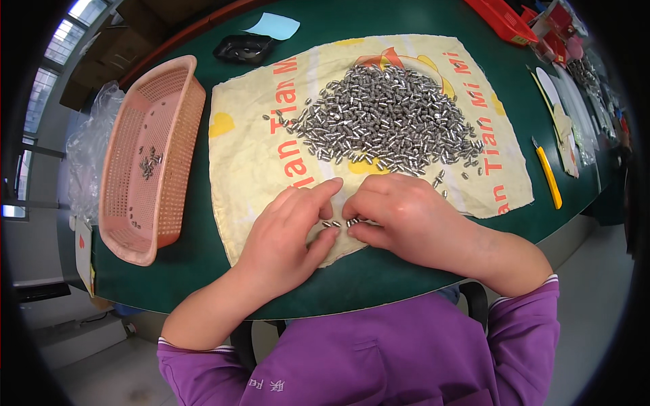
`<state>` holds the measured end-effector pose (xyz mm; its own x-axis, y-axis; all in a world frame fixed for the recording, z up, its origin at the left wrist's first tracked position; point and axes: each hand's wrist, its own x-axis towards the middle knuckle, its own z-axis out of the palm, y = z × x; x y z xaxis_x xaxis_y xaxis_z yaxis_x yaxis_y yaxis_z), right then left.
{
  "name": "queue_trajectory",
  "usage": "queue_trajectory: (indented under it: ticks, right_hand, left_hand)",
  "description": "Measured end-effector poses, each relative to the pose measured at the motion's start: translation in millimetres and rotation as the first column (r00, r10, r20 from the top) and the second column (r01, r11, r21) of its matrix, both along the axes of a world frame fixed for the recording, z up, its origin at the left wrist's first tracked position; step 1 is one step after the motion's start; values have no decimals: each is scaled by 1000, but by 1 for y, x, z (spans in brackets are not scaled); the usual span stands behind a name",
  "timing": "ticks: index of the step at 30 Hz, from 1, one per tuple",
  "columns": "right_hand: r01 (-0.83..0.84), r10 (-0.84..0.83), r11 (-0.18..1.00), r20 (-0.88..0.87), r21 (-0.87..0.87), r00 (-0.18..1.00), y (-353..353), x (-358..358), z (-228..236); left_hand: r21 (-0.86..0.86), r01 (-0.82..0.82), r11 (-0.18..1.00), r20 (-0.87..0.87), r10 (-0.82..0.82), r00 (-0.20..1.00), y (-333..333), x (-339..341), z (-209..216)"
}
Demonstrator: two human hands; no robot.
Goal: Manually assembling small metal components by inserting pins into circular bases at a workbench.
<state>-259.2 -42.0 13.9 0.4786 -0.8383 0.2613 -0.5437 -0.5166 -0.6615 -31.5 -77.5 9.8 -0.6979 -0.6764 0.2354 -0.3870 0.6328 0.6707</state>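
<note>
From where I stand, daylight shows white at the windows (66, 42) on the left — the cloth (237, 176) is bright and evenly lit, the heaped metal pieces (389, 122) glinting. Straight edges bow toward a black rim; the far right looks dimmer, softer.

A green table (379, 287) I watch remotely, cream cloth (247, 159) on it, pink basket (177, 169) at the cloth's nine o'clock, black tray (242, 50) at ten, yellow cutter (549, 178) at three
</note>
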Motion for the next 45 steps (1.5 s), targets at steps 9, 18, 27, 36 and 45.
queue_trajectory:
  ticks: [9,18,27,36,45]
  right_hand:
    - [30,-30,999,-3,-16,1000,1,2,-2]
    - [84,-84,996,22,15,996,5,2,-1]
    - [58,-56,998,-41,33,998,5,2,3]
    - [52,-52,998,-26,23,998,4,5,-3]
    - [45,-45,999,-27,6,999,3,6,-4]
  left_hand:
    - [-20,-12,1000,-4,12,1000,0,-1,-5]
    - [159,26,987,20,-30,999,5,3,9]
    - [126,46,991,-13,-45,999,-1,7,2]
    - [108,0,994,79,-8,997,2,6,8]
    - [57,28,998,19,-29,999,-4,7,0]
